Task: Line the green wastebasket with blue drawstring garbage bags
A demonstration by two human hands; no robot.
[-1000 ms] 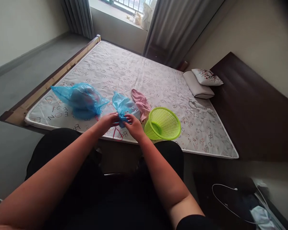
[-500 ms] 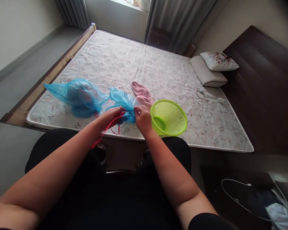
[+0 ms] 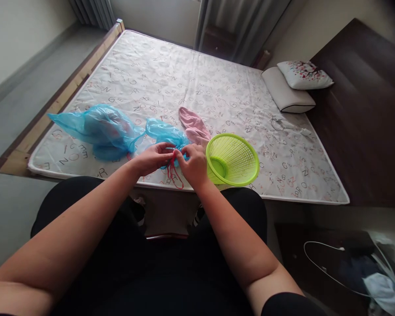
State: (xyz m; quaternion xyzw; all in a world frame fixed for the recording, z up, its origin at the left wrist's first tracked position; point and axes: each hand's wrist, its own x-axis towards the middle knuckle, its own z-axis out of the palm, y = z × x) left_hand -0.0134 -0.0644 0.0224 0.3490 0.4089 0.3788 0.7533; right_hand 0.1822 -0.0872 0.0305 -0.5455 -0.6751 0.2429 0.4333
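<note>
My left hand (image 3: 154,159) and my right hand (image 3: 193,163) meet over the near edge of the mattress, at the gathered end of a blue plastic bag (image 3: 166,131). Between my fingertips runs a red string (image 3: 175,173), its loops hanging down. Both hands are closed in a pinch on the string, and the right fingers also touch the bunched plastic. A fuller blue plastic bag (image 3: 107,127) with something reddish inside lies to the left. Beside my right hand stands a green plastic basket (image 3: 232,160), tilted. Behind it lies a pink cloth (image 3: 193,123).
The patterned mattress (image 3: 158,79) rests on a wooden bed frame (image 3: 55,109). Two pillows (image 3: 288,90) lie by the dark headboard (image 3: 362,118). At the lower right, a white cable (image 3: 322,272) crosses a dark nightstand (image 3: 292,254).
The red string has passed from hanging beside my left wrist to between both hands, over the bag's gathered end. My right hand has shifted its grip from the plastic towards the string.
</note>
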